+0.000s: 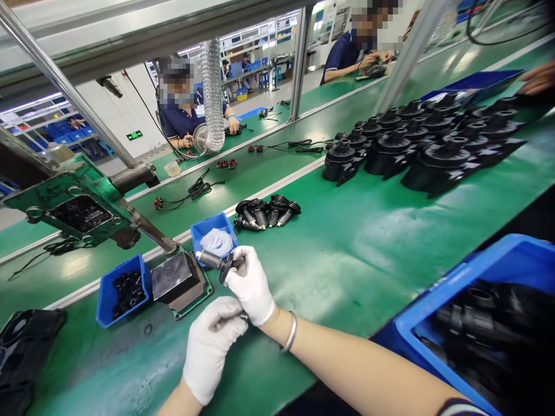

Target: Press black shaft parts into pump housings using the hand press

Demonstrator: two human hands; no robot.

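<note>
Head view showed the gloved right hand gripping a black rotor by its disc-like end, near a blue bin of translucent rings. The gloved left hand was curled below, a small dark piece at its fingertips; whether gripped, I could not tell.

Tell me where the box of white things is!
The blue box is left of the head view's middle, just beyond the gloved right hand, beside black parts.

Green bench with blue bins, black housings
</note>
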